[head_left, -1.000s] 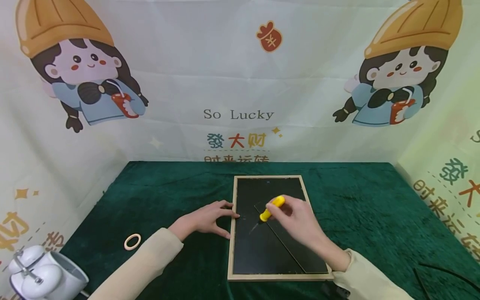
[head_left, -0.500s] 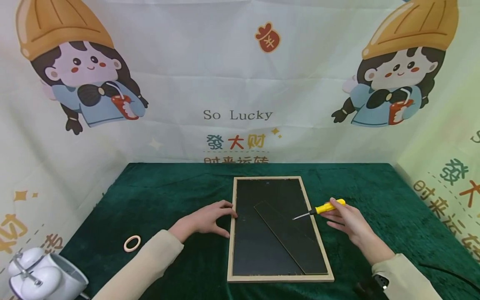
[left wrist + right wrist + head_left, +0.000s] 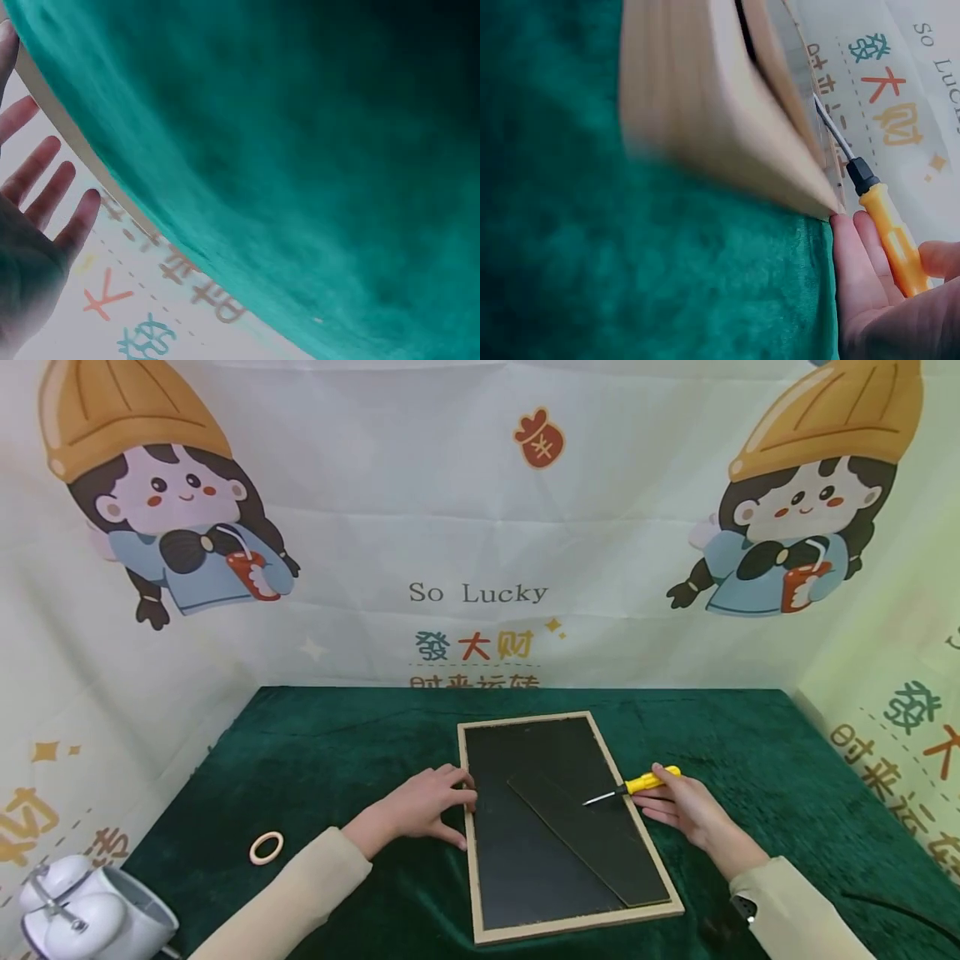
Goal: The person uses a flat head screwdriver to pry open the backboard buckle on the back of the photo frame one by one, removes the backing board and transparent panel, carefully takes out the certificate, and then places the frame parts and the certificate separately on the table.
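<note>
A picture frame (image 3: 577, 927) with a pale wooden edge lies black back up on the green cloth, slightly turned. On its back is a long black support flap (image 3: 600, 843). My left hand (image 3: 423, 806) touches the frame's left edge; in the left wrist view its fingers look extended and spread. At the right edge, my right hand (image 3: 693, 810) pinches a screwdriver (image 3: 892, 232) by its yellow handle. The metal shaft points left over the frame. Lower fingers of that hand touch the frame's wooden side, seen close in the right wrist view.
A light-coloured ring (image 3: 266, 848) lies on the green cloth (image 3: 360, 735) left of the frame. White twin-bell alarm clock (image 3: 97, 906) sits at the near left corner. A black cable (image 3: 907, 910) runs at the near right. A printed curtain (image 3: 480, 527) hangs behind.
My right hand has carried the screwdriver from over the frame to its right edge. The frame has since turned a little counter-clockwise, its near end shifting right. My left hand stays at the left edge.
</note>
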`<state>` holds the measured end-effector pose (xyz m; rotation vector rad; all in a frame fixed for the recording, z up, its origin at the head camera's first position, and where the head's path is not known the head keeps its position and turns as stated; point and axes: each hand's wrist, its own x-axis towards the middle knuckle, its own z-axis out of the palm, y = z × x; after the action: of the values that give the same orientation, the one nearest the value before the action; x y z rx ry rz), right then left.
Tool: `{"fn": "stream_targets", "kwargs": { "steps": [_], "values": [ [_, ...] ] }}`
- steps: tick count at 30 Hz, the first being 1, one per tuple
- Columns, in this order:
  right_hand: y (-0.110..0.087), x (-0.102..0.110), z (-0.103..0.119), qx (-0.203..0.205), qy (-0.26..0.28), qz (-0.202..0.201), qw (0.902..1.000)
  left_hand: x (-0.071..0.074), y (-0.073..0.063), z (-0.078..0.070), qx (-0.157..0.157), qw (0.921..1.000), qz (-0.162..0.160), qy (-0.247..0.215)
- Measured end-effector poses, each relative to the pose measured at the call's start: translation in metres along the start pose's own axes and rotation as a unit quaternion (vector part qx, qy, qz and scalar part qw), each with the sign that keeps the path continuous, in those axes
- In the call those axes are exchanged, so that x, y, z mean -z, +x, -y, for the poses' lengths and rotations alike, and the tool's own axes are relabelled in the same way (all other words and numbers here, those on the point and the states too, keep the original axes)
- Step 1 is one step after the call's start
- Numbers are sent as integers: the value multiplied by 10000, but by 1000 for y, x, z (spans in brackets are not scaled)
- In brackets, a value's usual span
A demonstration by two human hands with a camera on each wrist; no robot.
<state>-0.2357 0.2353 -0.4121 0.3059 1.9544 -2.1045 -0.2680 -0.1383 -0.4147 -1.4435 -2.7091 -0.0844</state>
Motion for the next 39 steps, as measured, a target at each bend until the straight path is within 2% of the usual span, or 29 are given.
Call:
{"fn": "stream_targets", "kwargs": {
  "steps": [6,10,14,16,18,20,23,26,29,32,36,39],
  "values": [
    [-4,7,8,79,-328,12,9994,0,0,-22,-228,9955,-165,907],
    [-12,16,9,22,-424,-198,9989,1,1,-35,-325,9927,-310,1117],
    [-24,26,5,-65,-414,-362,9985,3,3,-38,-288,9962,-288,766],
    [-31,31,1,-159,-375,-415,9983,5,1,-31,-74,9991,-209,357],
    [-37,34,-3,-277,-313,-479,9980,9,-2,-19,322,9988,-200,-305],
    [-42,38,-6,-396,-220,-516,9976,12,-5,-3,879,9897,-316,-1088],
    [-49,39,-11,-564,-77,-585,9967,16,-9,21,1681,9606,-613,-2125],
    [-56,39,-14,-662,71,-624,9958,18,-10,39,2220,9354,-591,-2687],
    [-61,37,-17,-693,84,-685,9952,17,-9,48,2515,9222,-273,-2926],
    [-65,33,-19,-688,-130,-750,9947,15,-9,52,2668,9161,-90,-2993],
    [-68,28,-19,-745,-279,-725,9942,12,-11,54,2613,9212,-110,-2880],
    [-66,26,-17,-701,-180,-677,9951,14,-16,54,2533,9238,-39,-2869]
  ]
}}
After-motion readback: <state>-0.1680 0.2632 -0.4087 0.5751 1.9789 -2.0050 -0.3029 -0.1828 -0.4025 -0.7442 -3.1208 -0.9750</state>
